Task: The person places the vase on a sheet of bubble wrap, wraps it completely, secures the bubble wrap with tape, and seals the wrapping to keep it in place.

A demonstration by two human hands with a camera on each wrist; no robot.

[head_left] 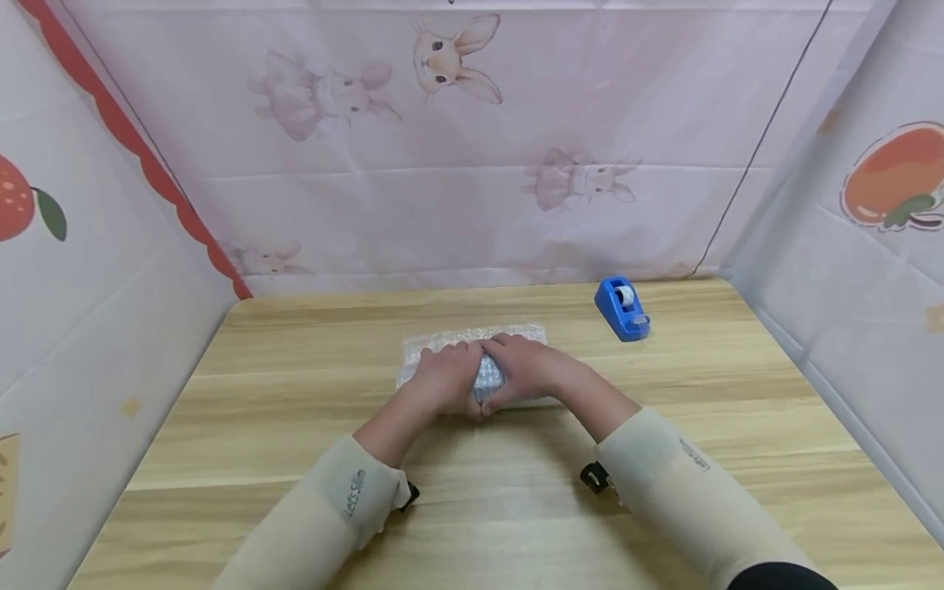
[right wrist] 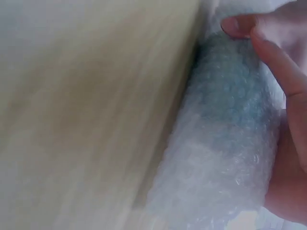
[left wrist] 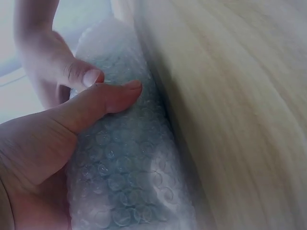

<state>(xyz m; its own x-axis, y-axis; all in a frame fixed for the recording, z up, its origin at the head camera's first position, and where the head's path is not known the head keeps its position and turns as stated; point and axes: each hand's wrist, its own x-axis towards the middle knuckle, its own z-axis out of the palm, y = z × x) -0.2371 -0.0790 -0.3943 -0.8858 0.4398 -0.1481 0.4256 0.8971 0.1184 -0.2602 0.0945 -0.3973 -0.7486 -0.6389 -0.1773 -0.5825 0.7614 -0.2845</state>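
Observation:
A roll of clear bubble wrap [head_left: 488, 378] lies across the wooden table, wrapped round something bluish whose kind is hidden by the layers. From the left side my left hand [head_left: 447, 377] grips the roll, its thumb pressed on the near face in the left wrist view. My right hand [head_left: 525, 366] grips it from the right, and the two thumbs meet near the middle. Beyond the hands, a flatter part of the wrap spreads on the table. In the right wrist view, the end of the bubble wrap [right wrist: 211, 177] looks paler than the bluish middle.
A blue tape dispenser [head_left: 622, 310] with a roll of tape stands at the back right of the wooden table [head_left: 295, 426]. Printed cloth walls [head_left: 472, 213] enclose the table at the back and on both sides.

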